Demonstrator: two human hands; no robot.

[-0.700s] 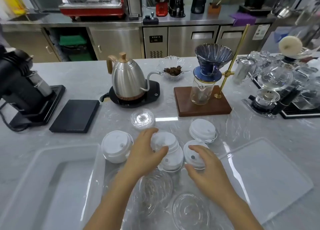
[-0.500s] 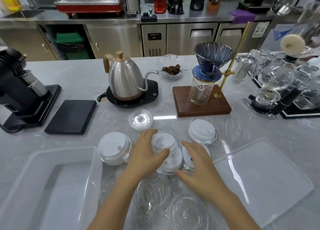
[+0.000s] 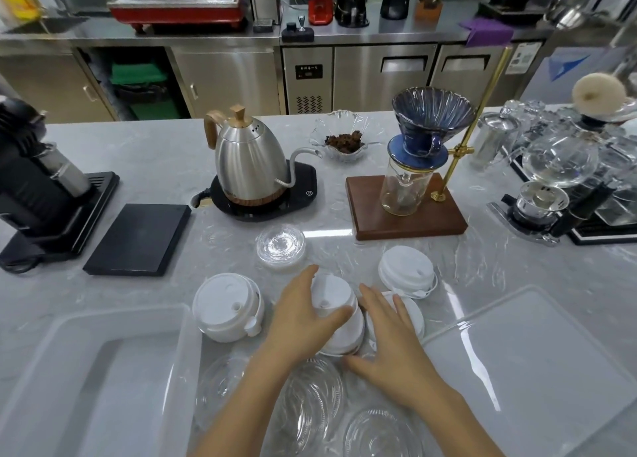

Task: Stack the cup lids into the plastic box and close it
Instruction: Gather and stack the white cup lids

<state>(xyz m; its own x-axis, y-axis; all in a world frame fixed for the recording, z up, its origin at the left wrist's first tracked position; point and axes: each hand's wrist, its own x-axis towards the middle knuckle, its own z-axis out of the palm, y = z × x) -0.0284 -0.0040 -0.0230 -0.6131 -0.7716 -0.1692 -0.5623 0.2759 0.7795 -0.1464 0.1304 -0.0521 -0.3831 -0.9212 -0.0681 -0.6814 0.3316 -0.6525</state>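
Observation:
My left hand point(image 3: 303, 322) wraps around the left side of the middle stack of white lids point(image 3: 336, 310). My right hand point(image 3: 389, 339) lies flat, fingers apart, against that stack's right side and over a white lid point(image 3: 415, 313). Another white stack point(image 3: 225, 306) stands to the left, a third white stack point(image 3: 406, 272) at the back right. A pile of clear lids point(image 3: 281, 246) sits behind. More clear lids point(image 3: 312, 408) lie near me under my arms. The translucent plastic box point(image 3: 103, 381) is open at the left; its flat cover point(image 3: 527, 360) lies at the right.
Behind the lids stand a steel kettle point(image 3: 246, 162) on its base, a black scale point(image 3: 138, 239), a black grinder point(image 3: 38, 181), a pour-over stand point(image 3: 406, 208) and a glass dish point(image 3: 344, 139). Glassware point(image 3: 558, 167) crowds the right side.
My right hand slid left off the single white lid and now presses against the middle stack. My left hand stayed on that stack.

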